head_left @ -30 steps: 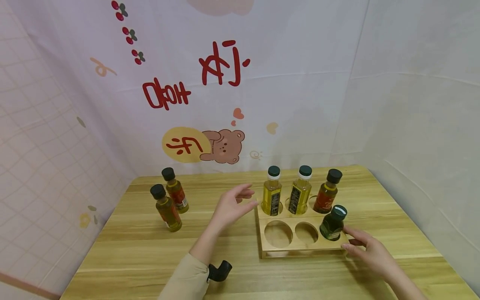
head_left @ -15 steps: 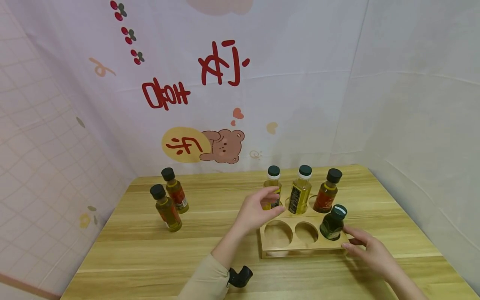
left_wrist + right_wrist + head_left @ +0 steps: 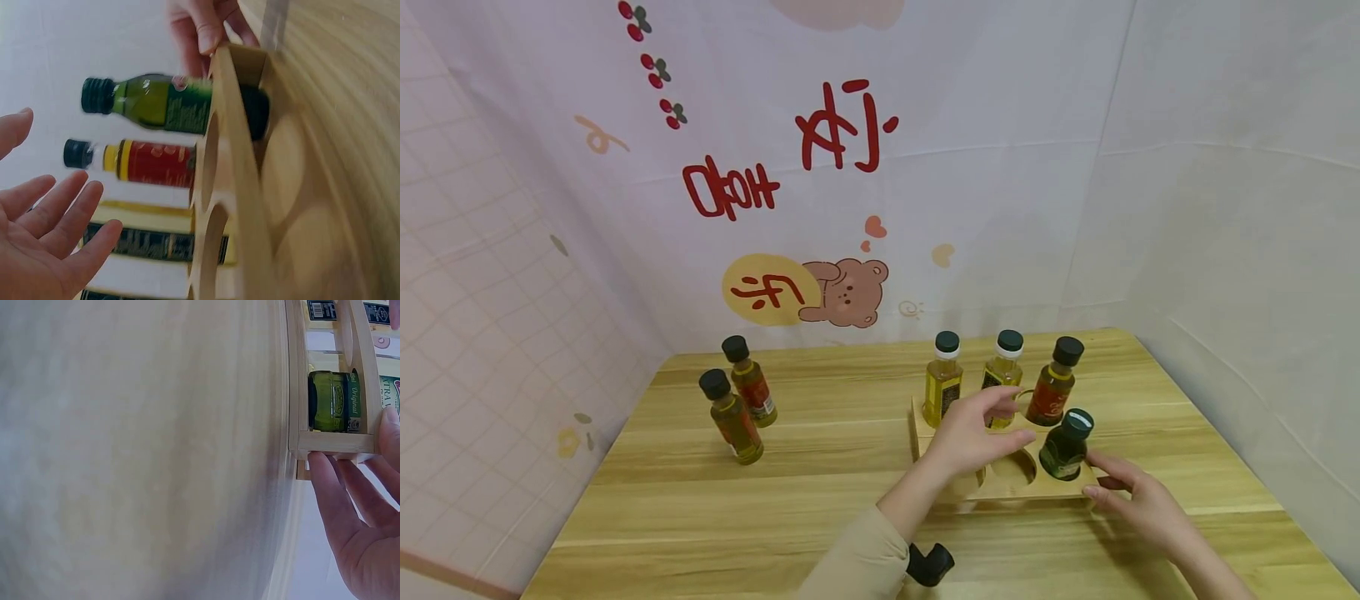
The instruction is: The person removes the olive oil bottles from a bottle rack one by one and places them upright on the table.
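My left hand [image 3: 972,435] hovers over the front tier of a wooden bottle rack [image 3: 1037,490], fingers loosely spread and holding nothing. It hides part of the front holes and part of a yellow oil bottle [image 3: 1004,372]. At the rack's right end my right hand [image 3: 1138,504] grips the corner, thumb and fingers on the wood. Beside it a dark green oil bottle [image 3: 1063,452] stands in the right front hole. A red-labelled bottle [image 3: 1051,395] and another yellow oil bottle [image 3: 942,390] fill the back row. In the left wrist view, the left fingers [image 3: 75,200] are apart from the bottles.
Two red-labelled oil bottles, one nearer [image 3: 737,427] and one farther [image 3: 754,390], stand upright at the table's left. White printed cloth [image 3: 1000,167] rises behind and beside the wooden table [image 3: 700,517].
My left hand has moved right, from the rack's left side to above its front holes. The right hand stays on the rack's right corner, and the bottles have not moved.
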A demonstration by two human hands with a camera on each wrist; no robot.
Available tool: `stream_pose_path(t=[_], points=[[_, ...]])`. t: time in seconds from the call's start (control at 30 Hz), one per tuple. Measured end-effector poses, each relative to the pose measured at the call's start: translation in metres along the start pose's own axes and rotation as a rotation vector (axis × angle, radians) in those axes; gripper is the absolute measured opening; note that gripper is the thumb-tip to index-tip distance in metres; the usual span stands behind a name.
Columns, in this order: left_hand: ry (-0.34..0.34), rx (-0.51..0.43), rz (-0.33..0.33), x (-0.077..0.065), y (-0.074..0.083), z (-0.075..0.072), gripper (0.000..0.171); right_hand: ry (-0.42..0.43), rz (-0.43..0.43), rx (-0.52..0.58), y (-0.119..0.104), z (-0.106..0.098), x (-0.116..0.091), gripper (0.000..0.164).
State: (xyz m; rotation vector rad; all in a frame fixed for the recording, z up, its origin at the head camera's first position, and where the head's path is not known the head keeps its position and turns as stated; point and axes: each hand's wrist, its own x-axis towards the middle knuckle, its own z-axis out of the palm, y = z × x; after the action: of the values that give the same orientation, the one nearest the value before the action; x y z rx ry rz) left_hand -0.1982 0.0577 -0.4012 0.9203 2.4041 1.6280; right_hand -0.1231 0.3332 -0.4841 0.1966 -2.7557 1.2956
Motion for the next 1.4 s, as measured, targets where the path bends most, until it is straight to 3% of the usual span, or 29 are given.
stream_pose_path(t=[0.27,0.53,0.8,1.03,1.17,1.4], points=[[-0.031,0.086,-0.026,0.013,0.006,0.023,0.057,-0.016,0.023,0.012,0.0,-0.001,0.001,0.055],[-0.105,0.175,0.056,0.023,0.007,0.039,0.062,-0.017,0.023,-0.014,-0.001,-0.002,0.001,0.055],[-0.071,0.097,0.069,0.023,0.005,0.054,0.063,-0.014,0.01,-0.037,0.001,-0.002,0.001,0.053],[-0.029,0.018,0.064,0.026,0.005,0.061,0.054,-0.015,-0.006,-0.022,0.002,-0.002,0.001,0.055],[-0.001,0.026,0.089,0.029,0.006,0.064,0.046,-0.012,-0.016,-0.014,0.001,-0.002,0.0,0.054],[0.029,0.001,0.065,0.03,0.006,0.069,0.038,-0.018,-0.015,0.004,0.002,-0.001,0.0,0.053]])
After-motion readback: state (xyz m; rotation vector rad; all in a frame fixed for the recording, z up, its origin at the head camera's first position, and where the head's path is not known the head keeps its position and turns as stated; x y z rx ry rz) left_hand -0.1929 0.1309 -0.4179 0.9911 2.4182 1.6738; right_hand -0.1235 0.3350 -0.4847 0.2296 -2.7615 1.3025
